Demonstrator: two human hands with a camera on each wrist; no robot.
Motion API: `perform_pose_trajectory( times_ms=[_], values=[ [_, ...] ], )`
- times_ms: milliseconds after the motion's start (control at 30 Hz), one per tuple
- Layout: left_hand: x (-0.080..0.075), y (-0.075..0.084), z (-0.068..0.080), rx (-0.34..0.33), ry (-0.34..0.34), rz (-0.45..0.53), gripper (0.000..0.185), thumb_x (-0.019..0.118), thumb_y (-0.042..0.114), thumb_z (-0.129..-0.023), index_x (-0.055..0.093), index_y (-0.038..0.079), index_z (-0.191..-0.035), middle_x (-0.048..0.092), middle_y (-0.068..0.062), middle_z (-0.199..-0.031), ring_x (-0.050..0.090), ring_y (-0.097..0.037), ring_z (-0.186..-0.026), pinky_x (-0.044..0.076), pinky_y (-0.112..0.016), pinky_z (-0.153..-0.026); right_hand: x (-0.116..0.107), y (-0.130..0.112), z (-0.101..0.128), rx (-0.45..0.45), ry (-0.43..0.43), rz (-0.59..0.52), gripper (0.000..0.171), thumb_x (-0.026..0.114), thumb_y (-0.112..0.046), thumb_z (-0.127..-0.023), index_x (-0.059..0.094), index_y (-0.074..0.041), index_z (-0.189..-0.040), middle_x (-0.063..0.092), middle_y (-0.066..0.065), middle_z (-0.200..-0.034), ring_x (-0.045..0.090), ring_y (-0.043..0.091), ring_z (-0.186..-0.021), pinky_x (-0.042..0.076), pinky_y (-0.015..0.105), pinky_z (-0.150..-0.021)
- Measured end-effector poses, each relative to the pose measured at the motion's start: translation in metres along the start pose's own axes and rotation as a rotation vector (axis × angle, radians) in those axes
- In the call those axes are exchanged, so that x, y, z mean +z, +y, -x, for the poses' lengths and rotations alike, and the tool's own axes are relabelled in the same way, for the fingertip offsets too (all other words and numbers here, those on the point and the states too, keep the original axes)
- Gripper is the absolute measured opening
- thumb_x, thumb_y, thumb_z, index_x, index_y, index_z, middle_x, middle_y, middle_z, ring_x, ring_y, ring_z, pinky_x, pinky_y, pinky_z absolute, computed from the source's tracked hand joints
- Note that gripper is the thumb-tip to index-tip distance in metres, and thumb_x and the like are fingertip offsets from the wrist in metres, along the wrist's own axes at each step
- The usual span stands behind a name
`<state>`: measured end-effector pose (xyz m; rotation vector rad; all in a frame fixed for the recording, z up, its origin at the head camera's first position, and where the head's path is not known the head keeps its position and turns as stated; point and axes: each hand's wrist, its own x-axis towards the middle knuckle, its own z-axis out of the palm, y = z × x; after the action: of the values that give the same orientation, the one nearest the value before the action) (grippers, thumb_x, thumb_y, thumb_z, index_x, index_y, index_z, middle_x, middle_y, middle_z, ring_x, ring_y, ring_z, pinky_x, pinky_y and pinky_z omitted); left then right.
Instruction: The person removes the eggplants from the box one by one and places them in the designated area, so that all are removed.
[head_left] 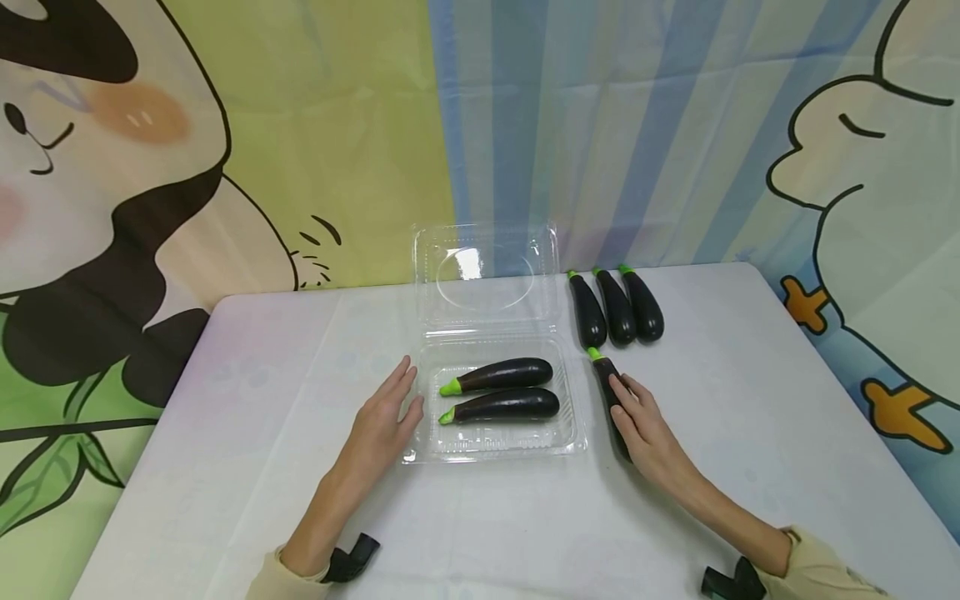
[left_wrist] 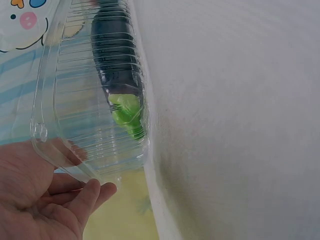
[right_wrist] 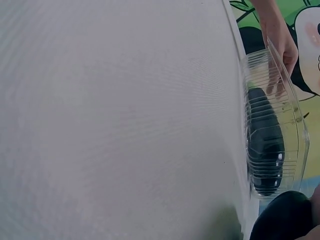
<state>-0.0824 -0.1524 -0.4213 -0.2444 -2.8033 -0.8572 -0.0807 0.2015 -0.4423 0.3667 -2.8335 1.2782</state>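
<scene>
A clear plastic clamshell box (head_left: pixel 495 446) stands with its lid (head_left: pixel 487 321) raised at the back. Two dark eggplants (head_left: pixel 506 373) with green stems lie side by side in its base. At the box's left edge is my left hand (head_left: pixel 381 429), its fingers extended; in the left wrist view the fingertips are right at the rim corner. To the right of the box, my right hand (head_left: pixel 648 437) grips another eggplant (head_left: pixel 606 383) by its lower body, stem pointing away from me. That eggplant's dark end (right_wrist: pixel 282 220) shows low in the right wrist view.
Three more eggplants (head_left: pixel 618 308) lie in a row at the back right of the white-covered table (head_left: pixel 337 333). A printed cartoon curtain (head_left: pixel 375 125) hangs behind the table.
</scene>
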Motion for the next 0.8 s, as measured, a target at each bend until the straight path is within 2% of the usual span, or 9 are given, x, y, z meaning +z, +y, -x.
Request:
perform_pose_trajectory(
  times_ms=[233, 500, 800],
  values=[
    [0.0003, -0.0008, -0.0007, 0.006, 0.003, -0.008, 0.049, 0.057, 0.014, -0.088, 0.045, -0.002, -0.133, 0.038, -0.013, -0.145, 0.045, -0.027, -0.129, 0.043, -0.041, -0.101, 0.0043, -0.0029, -0.001, 0.016, -0.049, 0.031, 0.05, 0.035, -0.018, -0.1, 0.022, 0.002, -0.144, 0.014, 0.031, -0.146, 0.027, 0.053, -0.13, 0.029, 0.065, -0.102],
    [0.0005, -0.0007, -0.001, 0.003, -0.001, 0.005, 0.048, 0.056, 0.015, -0.089, 0.046, -0.002, -0.133, 0.038, -0.013, -0.145, 0.044, -0.027, -0.129, 0.042, -0.042, -0.102, 0.0069, -0.0055, -0.0004, 0.037, -0.121, 0.04, 0.053, 0.032, -0.022, -0.1, 0.016, 0.001, -0.146, 0.004, 0.031, -0.149, 0.011, 0.053, -0.135, 0.021, 0.068, -0.104],
    [0.0002, -0.001, 0.0004, 0.017, 0.01, 0.009, 0.048, 0.058, 0.014, -0.088, 0.046, -0.003, -0.132, 0.04, -0.014, -0.144, 0.045, -0.028, -0.128, 0.042, -0.041, -0.101, 0.0082, -0.0087, 0.0002, 0.04, -0.14, 0.072, 0.057, 0.033, -0.026, -0.1, 0.013, 0.0, -0.146, 0.002, 0.03, -0.15, 0.01, 0.051, -0.136, 0.02, 0.067, -0.105]
  ],
)
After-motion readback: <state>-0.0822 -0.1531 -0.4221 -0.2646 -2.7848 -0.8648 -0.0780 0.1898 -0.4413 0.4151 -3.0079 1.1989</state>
